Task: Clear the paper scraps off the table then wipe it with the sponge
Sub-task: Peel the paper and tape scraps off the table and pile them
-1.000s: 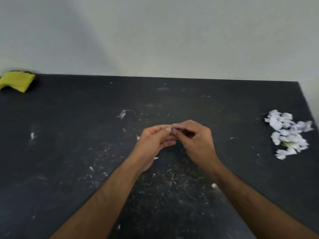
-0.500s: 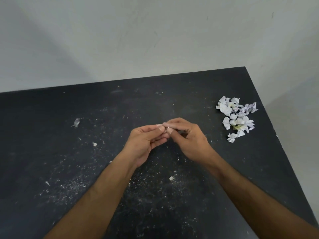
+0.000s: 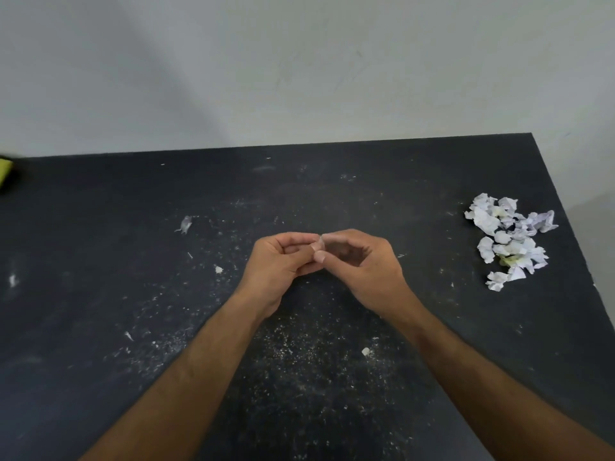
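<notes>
Scrap in hand: a tiny pale paper scrap (image 3: 321,241) sat pinched where the two hands met, just above the table's centre; it was too small and blurred to tell its shape.
Fingers on it: left hand (image 3: 283,261) and right hand (image 3: 362,264) were both curled nearly closed, thumb and forefinger tips (image 3: 320,256) touching at the scrap; which hand truly held it could not be told.
Gathered heap: crumpled paper pile (image 3: 509,237) lay at about 3 o'clock from the hands, well apart from them, near the table's right edge.
Loose scraps left: one grey shred (image 3: 185,224) at 10 o'clock, a white fleck (image 3: 218,269) at 9 o'clock just beside the left hand, a bit (image 3: 12,280) far out at 9 o'clock, another fleck (image 3: 365,351) at 5 o'clock between the forearms.
Dust: fine white crumbs were scattered over the black table (image 3: 416,168), thickest at 6 o'clock below the hands.
Sponge: yellow sponge (image 3: 5,169) lay at the far left edge, around 10 o'clock, mostly cut off by the frame, untouched.
Progress: judged roughly midway through clearing; most scraps were heaped but not removed from the table, several strays remained, and wiping looked not yet started.
</notes>
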A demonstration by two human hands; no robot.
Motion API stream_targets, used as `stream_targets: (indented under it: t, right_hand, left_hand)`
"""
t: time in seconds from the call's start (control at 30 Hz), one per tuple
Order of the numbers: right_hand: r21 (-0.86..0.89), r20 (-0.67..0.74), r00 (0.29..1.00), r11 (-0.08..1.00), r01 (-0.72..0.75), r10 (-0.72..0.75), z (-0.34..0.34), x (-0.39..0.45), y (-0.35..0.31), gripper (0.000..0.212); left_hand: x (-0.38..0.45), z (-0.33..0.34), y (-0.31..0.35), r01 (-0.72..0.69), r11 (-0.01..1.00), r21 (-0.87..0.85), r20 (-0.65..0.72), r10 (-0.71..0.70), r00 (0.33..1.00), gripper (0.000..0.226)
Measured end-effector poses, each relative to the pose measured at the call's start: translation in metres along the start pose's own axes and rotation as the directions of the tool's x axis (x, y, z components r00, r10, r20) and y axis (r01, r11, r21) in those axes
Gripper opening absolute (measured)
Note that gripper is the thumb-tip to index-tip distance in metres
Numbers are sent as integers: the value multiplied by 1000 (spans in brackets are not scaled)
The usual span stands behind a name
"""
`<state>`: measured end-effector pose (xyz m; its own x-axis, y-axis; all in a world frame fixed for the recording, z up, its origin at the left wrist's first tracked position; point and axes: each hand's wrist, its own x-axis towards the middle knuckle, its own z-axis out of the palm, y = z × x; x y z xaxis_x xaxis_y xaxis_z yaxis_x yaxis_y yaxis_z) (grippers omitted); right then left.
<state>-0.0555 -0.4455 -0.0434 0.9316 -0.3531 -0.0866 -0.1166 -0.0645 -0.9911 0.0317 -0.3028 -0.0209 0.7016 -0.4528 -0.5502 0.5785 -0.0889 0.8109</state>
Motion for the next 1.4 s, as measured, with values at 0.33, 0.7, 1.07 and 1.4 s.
stream_targets:
  t: [0.33, 0.7, 1.07, 1.4]
  right_hand:
    - [-20, -61, 990, 992, -127, 125, 78, 41, 1, 5]
    - [-176, 67, 993, 980, -88, 101, 128, 57, 8, 18]
    - [-96, -99, 995, 995, 16, -26, 80, 40, -11, 17]
    - [-416, -157, 968, 902, 114, -194, -34, -6, -2, 17]
  left_hand:
    - [11, -112, 16, -95, 890, 446, -230, 217, 949, 11]
    - [47, -194, 25, -94, 318, 943, -96, 535, 840, 21]
    - [19, -80, 17, -25, 999, 45, 35, 24, 999, 27]
    - [12, 49, 2, 121, 986, -115, 151, -103, 983, 24]
